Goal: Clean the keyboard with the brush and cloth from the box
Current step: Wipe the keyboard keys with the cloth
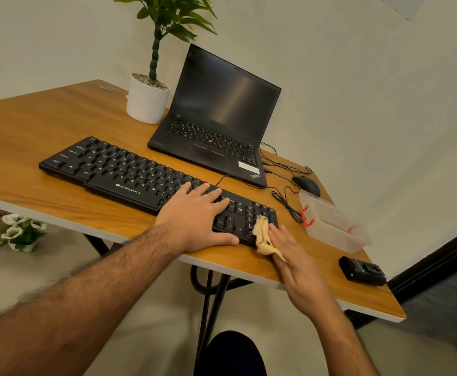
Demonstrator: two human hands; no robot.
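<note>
Black full-size wired keyboard (129, 173) lies along the near edge of the wood-topped desk (32, 126), running toward the near right corner. Left hand (195, 213) rests flat on the keys right of centre, fingers straight and slightly spread, thumb along the keyboard's front edge. Right hand (289, 248) presses a crumpled tan cloth (262, 234) against the keyboard's right end, at the number pad; fingers extended and close together, cloth bunched beneath them with a tail hanging past the palm. Whether the thumb pinches the cloth cannot be told.

Clear plastic box with red clips (333, 223) stands open near the right edge, just beyond the keyboard's end; contents not discernible. Brush not identified.

Open black laptop (216, 118) sits behind the keyboard toward the far edge, screen dark. White pot with a green plant (147, 99) beside it on the left. Black mouse (307, 184) behind the box, cables trailing. Small black device (361, 271) at the near right corner.
</note>
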